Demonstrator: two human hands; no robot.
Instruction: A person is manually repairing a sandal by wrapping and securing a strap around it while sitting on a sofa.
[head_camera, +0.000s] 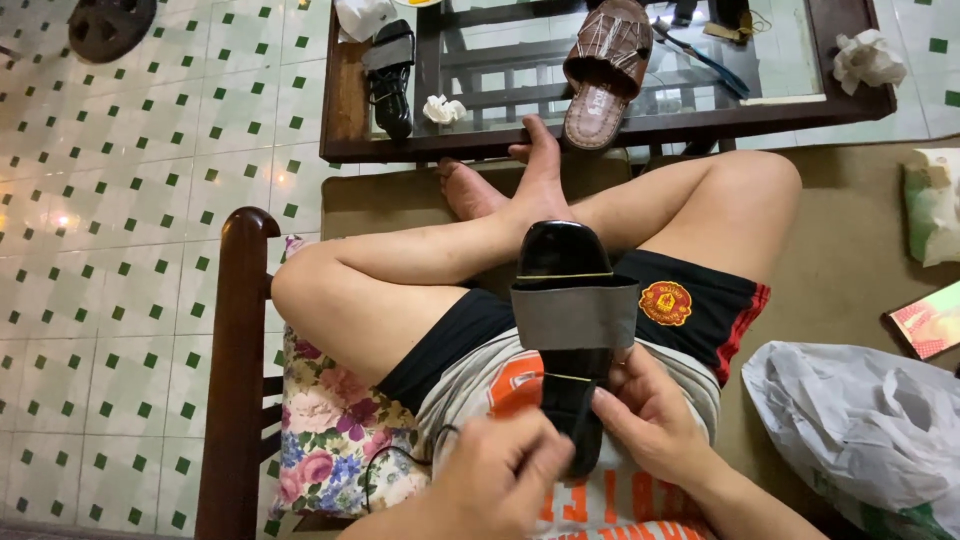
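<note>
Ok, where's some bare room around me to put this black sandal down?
Bare cushion lies right of your knee, between the white plastic bag and the glass table. The table is crowded: brown sandal, black sandal, tissues. Both hands hold yours.

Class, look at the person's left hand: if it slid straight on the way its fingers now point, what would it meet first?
The left hand points right, toward the heel of the black sandal. It would probably meet that first, with the right hand just beyond, though depth is unclear.
</note>
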